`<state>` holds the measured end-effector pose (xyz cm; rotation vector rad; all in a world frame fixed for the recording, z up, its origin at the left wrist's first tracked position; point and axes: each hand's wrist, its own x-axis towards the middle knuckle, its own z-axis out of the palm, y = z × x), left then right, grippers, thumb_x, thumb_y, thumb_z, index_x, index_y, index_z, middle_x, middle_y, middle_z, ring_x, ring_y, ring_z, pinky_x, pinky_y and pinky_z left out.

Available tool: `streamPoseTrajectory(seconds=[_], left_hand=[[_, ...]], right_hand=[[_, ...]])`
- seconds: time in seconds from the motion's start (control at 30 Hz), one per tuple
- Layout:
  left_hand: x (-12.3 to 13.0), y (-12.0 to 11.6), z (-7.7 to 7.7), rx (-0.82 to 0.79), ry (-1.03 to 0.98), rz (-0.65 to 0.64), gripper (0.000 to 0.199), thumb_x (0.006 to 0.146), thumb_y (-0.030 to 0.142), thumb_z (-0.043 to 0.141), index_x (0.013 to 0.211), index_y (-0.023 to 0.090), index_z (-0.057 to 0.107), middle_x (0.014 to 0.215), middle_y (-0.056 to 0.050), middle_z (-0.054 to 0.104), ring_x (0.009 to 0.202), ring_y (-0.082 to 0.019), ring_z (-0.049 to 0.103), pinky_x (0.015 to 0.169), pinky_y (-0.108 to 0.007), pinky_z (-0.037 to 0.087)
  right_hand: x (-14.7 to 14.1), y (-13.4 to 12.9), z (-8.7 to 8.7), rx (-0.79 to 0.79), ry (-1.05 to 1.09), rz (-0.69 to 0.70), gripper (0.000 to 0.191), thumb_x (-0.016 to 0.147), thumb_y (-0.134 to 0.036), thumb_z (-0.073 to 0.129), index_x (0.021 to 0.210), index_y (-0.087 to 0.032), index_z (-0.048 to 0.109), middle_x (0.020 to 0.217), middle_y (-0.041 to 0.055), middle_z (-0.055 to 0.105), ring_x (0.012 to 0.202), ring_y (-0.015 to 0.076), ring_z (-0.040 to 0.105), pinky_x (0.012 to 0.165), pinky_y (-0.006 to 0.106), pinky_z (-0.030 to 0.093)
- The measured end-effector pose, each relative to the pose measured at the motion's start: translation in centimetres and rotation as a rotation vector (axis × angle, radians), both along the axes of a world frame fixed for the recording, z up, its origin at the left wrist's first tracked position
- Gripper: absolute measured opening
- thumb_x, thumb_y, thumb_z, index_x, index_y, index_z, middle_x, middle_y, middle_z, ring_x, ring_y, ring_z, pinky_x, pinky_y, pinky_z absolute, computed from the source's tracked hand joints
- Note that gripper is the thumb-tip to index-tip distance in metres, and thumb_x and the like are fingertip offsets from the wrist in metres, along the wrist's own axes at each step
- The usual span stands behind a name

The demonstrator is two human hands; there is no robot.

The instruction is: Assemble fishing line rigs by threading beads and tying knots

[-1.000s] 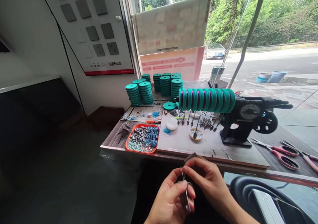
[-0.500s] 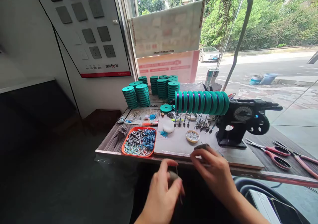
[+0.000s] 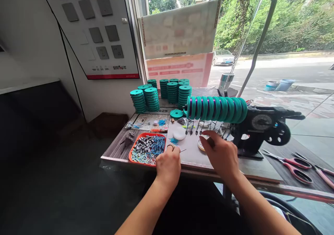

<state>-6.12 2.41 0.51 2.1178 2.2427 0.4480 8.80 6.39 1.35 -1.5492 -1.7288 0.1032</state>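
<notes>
My left hand (image 3: pixel 169 163) is closed round a thin metal rod (image 3: pixel 182 150) by the right edge of an orange-red tray (image 3: pixel 129 155) of small grey and blue parts. My right hand (image 3: pixel 221 153) is over a round dish of small beads (image 3: pixel 200 145), partly covering it. Its thumb and forefinger curve towards each other below the hanging wire clips (image 3: pixel 196 132); whether anything is between them is too small to tell. Above is a row of green spools (image 3: pixel 216 108) on a black geared winder (image 3: pixel 261 122).
Stacks of green spools (image 3: pixel 151 99) stand at the back left. A white round lid (image 3: pixel 179 134) and blue bits (image 3: pixel 174 140) lie mid-board. Pink-handled scissors (image 3: pixel 300 172) lie at the right, near the table's front edge (image 3: pixel 208 174).
My left hand has moved up and forward from the table's front edge to beside the tray. My right hand has moved up towards the hanging clips. The view has shifted slightly.
</notes>
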Motion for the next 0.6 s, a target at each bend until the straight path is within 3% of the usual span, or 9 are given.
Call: streamPoseTrajectory(seconds=[0.17,0.33,0.4,0.47,0.53,0.6], left_hand=[[-0.1,-0.3,0.2,0.034,-0.163,-0.012,0.021,0.082,0.011,0.046,0.087,0.019,0.064,0.087,-0.008,0.063,0.072,-0.024,0.063,0.06,-0.032,0.042],[1.4,-0.6,1.6,0.116,-0.471,-0.122,0.034,0.08,0.012,0.051,0.112,0.023,0.053,0.104,-0.003,0.061,0.067,-0.012,0.059,0.069,-0.026,0.046],[2.4,-0.9,1.9,0.079,-0.748,-0.214,0.042,0.079,0.016,0.054,0.119,0.023,0.046,0.104,-0.003,0.061,0.057,-0.009,0.056,0.06,-0.022,0.047],[3.1,-1.7,1.5,-0.054,-1.163,-0.278,0.031,0.08,0.024,0.055,0.109,0.018,0.051,0.081,-0.001,0.063,0.047,-0.008,0.05,0.047,-0.021,0.042],[3.4,-3.2,0.4,-0.229,-1.518,-0.233,0.019,0.08,0.035,0.056,0.084,0.016,0.054,0.051,0.004,0.051,0.038,-0.008,0.042,0.039,-0.02,0.034],[3.1,-5.3,-1.2,-0.318,-1.666,-0.09,0.032,0.075,0.047,0.061,0.07,0.019,0.047,0.047,0.006,0.049,0.034,-0.006,0.038,0.036,-0.018,0.029]], right_hand=[[-0.1,0.8,0.5,-0.065,0.032,-0.021,0.031,0.079,-0.037,0.05,0.097,-0.017,0.066,0.05,0.0032,0.059,0.05,0.0213,0.054,0.052,0.027,0.023],[0.0,0.9,0.7,-0.15,0.191,0.206,0.032,0.081,-0.044,0.047,0.075,-0.018,0.064,0.044,-0.0018,0.05,0.044,0.0152,0.048,0.045,0.025,0.03],[0.5,0.5,0.9,-0.169,0.265,0.327,0.036,0.082,-0.047,0.046,0.071,-0.017,0.062,0.048,-0.0011,0.053,0.046,0.0141,0.05,0.045,0.024,0.036],[1.1,-0.1,1.2,-0.169,0.311,0.406,0.038,0.082,-0.047,0.045,0.069,-0.016,0.061,0.051,0.0005,0.055,0.049,0.0143,0.053,0.045,0.023,0.04],[1.6,-1.1,1.4,-0.155,0.341,0.418,0.036,0.083,-0.046,0.047,0.073,-0.015,0.062,0.054,0.0013,0.057,0.049,0.0143,0.053,0.044,0.024,0.04],[1.6,-2.7,1.2,-0.048,0.331,0.353,0.027,0.083,-0.04,0.05,0.085,-0.015,0.063,0.061,0.0022,0.06,0.051,0.0146,0.053,0.047,0.026,0.042]])
